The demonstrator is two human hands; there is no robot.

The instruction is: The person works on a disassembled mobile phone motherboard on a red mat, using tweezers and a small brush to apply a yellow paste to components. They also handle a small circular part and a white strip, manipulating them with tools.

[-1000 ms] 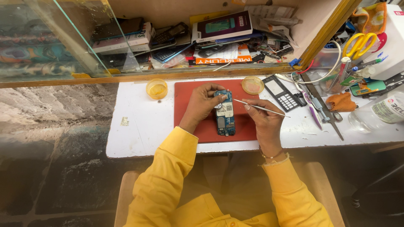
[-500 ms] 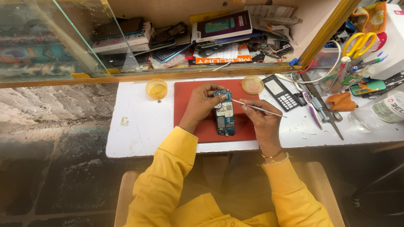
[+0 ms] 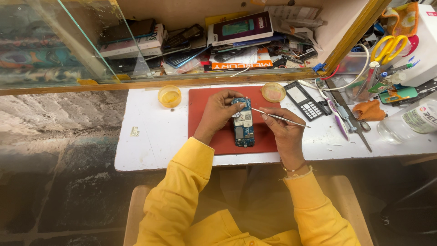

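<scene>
Head view: right hand [image 3: 281, 130] pinches tweezers [image 3: 280, 117] over circuit board [image 3: 243, 123].

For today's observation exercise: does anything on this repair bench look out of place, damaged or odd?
The phone on the red mat has no back cover, its blue circuit board bare. The left hand steadies it; the right hand holds thin metal tweezers to it. Tools lie jumbled at the white table's right end.

hands [image 3: 255, 120] on circuit board [image 3: 244, 123], tweezers [image 3: 278, 117], red mat [image 3: 205, 105]
</scene>
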